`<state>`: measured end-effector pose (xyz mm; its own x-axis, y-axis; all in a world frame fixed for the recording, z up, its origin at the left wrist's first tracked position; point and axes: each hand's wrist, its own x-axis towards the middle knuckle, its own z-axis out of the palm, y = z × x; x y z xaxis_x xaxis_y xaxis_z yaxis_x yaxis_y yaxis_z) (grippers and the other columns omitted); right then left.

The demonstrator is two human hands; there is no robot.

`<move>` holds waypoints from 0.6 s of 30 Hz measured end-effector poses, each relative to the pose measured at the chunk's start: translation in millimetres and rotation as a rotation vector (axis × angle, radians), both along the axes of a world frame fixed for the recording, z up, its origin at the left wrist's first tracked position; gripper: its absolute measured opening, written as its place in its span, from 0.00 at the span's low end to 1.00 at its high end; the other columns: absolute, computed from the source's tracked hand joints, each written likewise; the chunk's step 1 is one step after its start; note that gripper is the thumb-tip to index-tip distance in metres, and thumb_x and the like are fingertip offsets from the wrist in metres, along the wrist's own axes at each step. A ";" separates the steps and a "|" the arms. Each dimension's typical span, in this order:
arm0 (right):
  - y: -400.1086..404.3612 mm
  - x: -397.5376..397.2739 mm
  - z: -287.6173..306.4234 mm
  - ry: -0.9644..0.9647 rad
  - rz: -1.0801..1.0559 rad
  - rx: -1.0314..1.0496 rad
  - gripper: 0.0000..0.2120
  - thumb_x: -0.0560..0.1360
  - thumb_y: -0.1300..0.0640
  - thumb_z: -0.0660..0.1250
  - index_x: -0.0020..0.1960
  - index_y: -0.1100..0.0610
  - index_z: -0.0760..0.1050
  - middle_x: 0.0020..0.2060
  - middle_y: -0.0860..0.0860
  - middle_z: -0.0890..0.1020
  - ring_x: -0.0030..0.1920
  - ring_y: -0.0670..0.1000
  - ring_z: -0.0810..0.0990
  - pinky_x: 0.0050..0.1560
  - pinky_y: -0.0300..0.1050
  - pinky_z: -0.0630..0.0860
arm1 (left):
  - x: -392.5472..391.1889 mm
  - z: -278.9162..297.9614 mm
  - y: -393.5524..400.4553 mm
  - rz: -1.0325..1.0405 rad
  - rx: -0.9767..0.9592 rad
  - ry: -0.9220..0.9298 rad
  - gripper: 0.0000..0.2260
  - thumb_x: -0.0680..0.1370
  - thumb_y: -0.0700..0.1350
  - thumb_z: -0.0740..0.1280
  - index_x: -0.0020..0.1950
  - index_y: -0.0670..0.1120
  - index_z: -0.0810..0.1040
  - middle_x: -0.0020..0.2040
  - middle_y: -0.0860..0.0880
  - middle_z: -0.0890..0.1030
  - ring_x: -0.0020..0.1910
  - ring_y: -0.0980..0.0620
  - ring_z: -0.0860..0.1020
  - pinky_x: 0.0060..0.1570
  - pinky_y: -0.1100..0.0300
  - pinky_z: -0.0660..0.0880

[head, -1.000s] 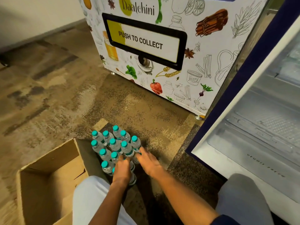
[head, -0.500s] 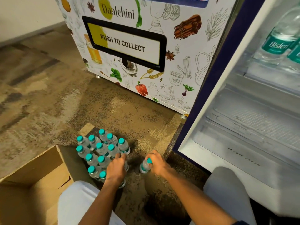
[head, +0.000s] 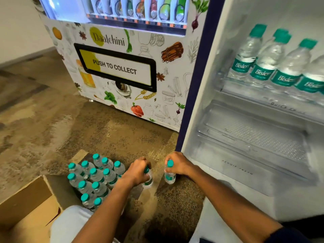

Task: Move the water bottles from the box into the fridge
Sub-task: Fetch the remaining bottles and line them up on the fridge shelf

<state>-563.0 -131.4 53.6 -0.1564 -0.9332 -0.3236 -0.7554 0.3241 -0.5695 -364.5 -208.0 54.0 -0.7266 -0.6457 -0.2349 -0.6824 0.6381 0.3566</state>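
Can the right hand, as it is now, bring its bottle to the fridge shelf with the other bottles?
Probably yes: the right hand grips a small clear teal-capped water bottle, and the white fridge stands open beside it.

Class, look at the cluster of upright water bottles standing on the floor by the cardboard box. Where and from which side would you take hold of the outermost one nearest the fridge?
Probably the neck just under the teal cap of the outermost bottle, coming from above. It stands upright, packed against its neighbours, so only its top and fridge-facing side are free.
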 end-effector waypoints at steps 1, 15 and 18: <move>1.0 -6.7 10.9 -0.001 0.009 -0.019 0.09 0.69 0.55 0.78 0.42 0.47 0.78 0.51 0.49 0.80 0.52 0.50 0.79 0.54 0.46 0.77 | -6.0 8.5 -0.2 -0.013 0.001 0.009 0.13 0.72 0.45 0.71 0.56 0.48 0.77 0.55 0.48 0.73 0.54 0.48 0.74 0.51 0.57 0.74; 32.0 -81.8 181.4 0.098 0.225 -0.129 0.13 0.68 0.60 0.77 0.50 0.55 0.81 0.48 0.46 0.81 0.48 0.47 0.79 0.50 0.41 0.79 | -77.7 147.0 3.5 -0.288 -0.068 0.003 0.11 0.71 0.42 0.73 0.46 0.56 0.75 0.57 0.53 0.71 0.59 0.51 0.72 0.53 0.62 0.73; 42.8 -93.5 211.1 0.092 0.271 -0.149 0.12 0.67 0.62 0.77 0.50 0.55 0.81 0.45 0.42 0.80 0.45 0.41 0.79 0.49 0.37 0.78 | -91.0 173.7 7.2 -0.374 -0.073 0.010 0.11 0.70 0.40 0.74 0.44 0.55 0.76 0.51 0.56 0.72 0.51 0.54 0.74 0.47 0.65 0.75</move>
<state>-656.5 -88.6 264.8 0.0826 -0.9808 -0.1767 -0.8532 0.0221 -0.5211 -455.5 -200.8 227.8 -0.9170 -0.3506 -0.1903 -0.3947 0.8662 0.3065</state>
